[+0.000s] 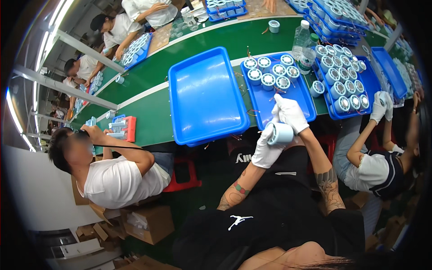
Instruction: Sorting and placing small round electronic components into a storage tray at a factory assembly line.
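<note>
My left hand (265, 152), in a white glove, is closed round a light-blue cylindrical housing (283, 134), held tilted in front of my body at the table edge. Just above it, my right hand (291, 114), also gloved, rests against the housing with its fingers pinched together; what they pinch, if anything, is too small to make out. Beyond both hands lies a blue tray (300, 100) holding several similar light-blue housings (268, 80) with slotted round tops and thin wires. The bare near part of that tray borders my right fingertips.
Left of my tray stands a stack of blue trays with a bare top tray (204, 96). Rightward are plastic bottles (307, 57) and a filled tray (342, 83). Co-workers sit on both sides, one with gloved hands (380, 106) at right. A red holder (129, 129) stands at left.
</note>
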The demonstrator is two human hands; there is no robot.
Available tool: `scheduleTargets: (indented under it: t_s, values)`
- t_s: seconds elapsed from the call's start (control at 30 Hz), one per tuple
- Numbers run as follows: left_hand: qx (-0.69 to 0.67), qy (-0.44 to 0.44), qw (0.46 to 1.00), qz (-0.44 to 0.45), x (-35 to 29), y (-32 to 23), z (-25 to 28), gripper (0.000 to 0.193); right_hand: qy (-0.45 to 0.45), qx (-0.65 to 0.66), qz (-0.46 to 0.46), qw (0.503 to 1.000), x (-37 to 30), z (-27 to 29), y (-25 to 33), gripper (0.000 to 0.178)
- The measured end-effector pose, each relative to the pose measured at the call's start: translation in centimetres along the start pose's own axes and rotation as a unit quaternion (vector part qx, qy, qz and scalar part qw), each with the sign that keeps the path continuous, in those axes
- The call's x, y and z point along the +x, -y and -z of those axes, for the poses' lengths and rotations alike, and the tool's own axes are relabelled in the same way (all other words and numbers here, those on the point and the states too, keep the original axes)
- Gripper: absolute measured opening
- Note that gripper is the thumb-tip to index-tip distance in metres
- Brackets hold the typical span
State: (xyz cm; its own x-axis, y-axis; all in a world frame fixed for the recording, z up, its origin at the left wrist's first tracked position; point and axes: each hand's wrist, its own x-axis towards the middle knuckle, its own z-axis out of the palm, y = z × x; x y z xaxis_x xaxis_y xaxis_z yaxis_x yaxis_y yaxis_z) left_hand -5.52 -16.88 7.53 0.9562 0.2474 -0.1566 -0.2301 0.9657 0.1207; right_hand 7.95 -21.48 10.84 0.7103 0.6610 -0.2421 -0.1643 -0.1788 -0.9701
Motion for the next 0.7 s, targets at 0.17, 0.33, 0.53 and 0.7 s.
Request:
scheduleTargets:
  t_s: [0.17,0.33,0.53,0.7]
  values:
    - [0.209,0.078,0.975,0.016,-0.8,-3.2,-1.4,0.058,-0.017,-0.124,0.227,0.966,-0.7,3.2,1.1,0.014]
    - [0.452,-0.06,0.887,-0.074,-1.2,-6.9,-2.0,0.065,0.299,-0.088,0.271,0.911,-5.3,-0.7,6.4,0.046]
    - [0.458,-0.111,0.873,-0.123,-2.9,-11.0,-4.2,0.055,0.198,-0.245,0.444,0.839,-4.2,-7.1,8.3,0.049]
    - [0.546,-0.184,0.705,-0.414,-6.9,-11.0,-3.8,0.043,0.043,-0.221,0.467,0.855,3.8,-13.5,11.7,0.043]
